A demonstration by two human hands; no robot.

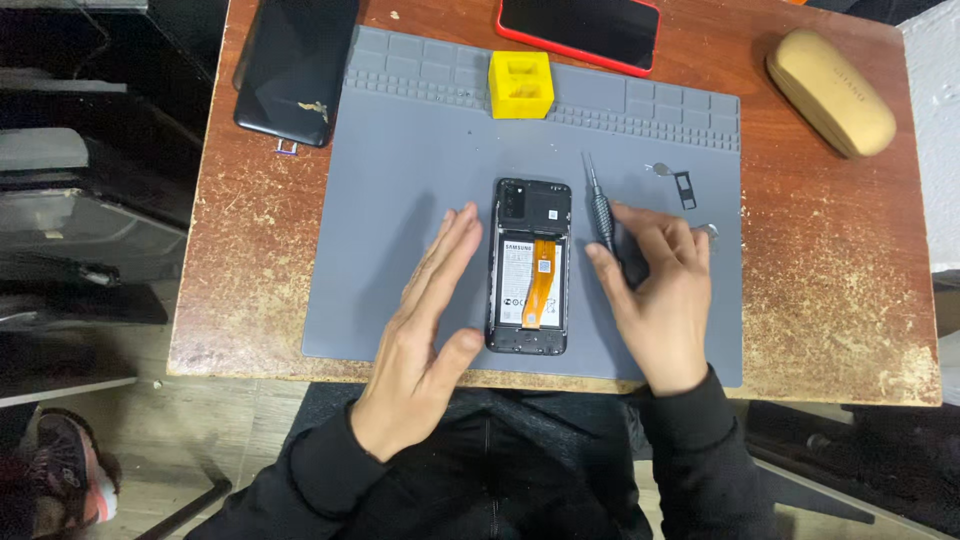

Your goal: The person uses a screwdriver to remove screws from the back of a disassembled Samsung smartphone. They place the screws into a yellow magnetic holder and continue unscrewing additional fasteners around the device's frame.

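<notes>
Phone (529,268) with its back cover removed lies in the middle of the grey work mat (400,200), battery and orange flex cable showing. Your left hand (425,330) rests flat beside its left edge, fingers stretched open. Your right hand (655,290) grips the small screwdriver (598,205) just right of the phone.

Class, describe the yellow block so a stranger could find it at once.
Start at the grey work mat on the worn wooden table. Along its ridged far edge sits the yellow block, a small hollow cube. It is the only bright yellow thing, just left of the red-cased phone.
</notes>
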